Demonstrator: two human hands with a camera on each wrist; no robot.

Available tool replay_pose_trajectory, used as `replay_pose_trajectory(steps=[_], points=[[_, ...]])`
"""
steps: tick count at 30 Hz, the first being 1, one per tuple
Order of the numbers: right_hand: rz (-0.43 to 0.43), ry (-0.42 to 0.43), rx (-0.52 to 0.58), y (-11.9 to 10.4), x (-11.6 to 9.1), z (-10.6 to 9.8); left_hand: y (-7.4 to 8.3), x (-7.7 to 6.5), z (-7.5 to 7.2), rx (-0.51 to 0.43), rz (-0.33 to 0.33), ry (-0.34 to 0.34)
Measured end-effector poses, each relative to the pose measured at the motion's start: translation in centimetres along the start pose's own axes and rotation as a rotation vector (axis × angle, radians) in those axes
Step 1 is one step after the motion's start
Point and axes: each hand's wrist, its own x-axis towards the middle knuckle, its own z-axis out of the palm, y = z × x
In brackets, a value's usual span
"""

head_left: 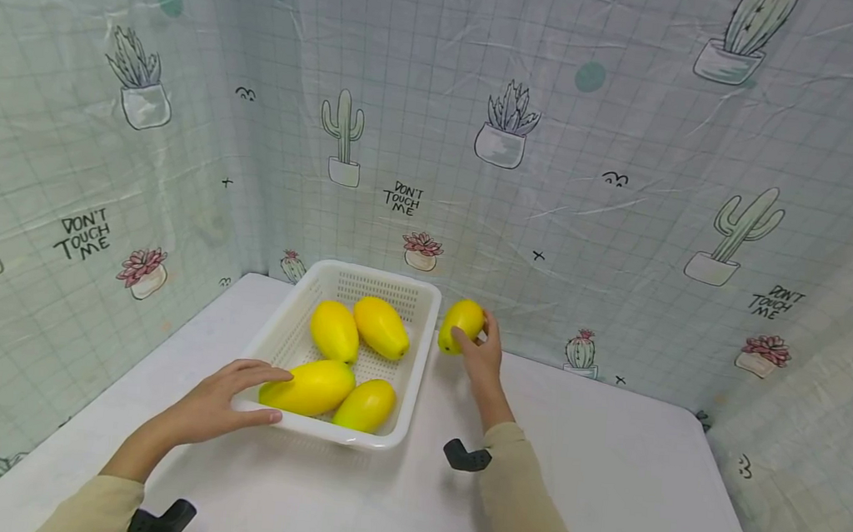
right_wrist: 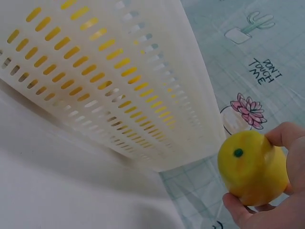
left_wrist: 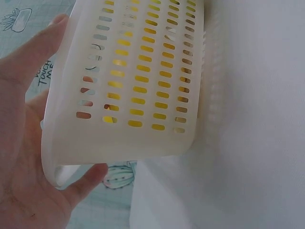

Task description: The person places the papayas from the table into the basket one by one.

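My right hand point(head_left: 483, 356) grips a yellow mango point(head_left: 461, 323), thumb on one side and fingers on the other. It is raised just beyond the right side of a white perforated basket point(head_left: 422, 366); in the right wrist view the held mango shows a green dot on its end. My left hand point(head_left: 216, 400) lies over the basket's near left corner with fingers extended. Its forefinger reaches above a large mango point(head_left: 311, 388), while the thumb lies along the near rim. Inside are also two mangoes at the back and a smaller mango point(head_left: 366, 406) at the front.
The basket stands on a white table point(head_left: 605, 480). Around the table hangs a curtain point(head_left: 587, 228) with cactus prints, close behind the basket. A black bracket point(head_left: 467, 455) sits at the right wrist, another bracket point(head_left: 161, 521) at the left.
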Motion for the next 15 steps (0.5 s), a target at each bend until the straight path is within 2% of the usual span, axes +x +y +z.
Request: replay_pose_trajectory(steps=[15], points=[[-0.018, -0.017, 0.001, -0.79, -0.29, 0.74, -0.20, 0.26, -0.47, -0.010, 0.008, -0.013]])
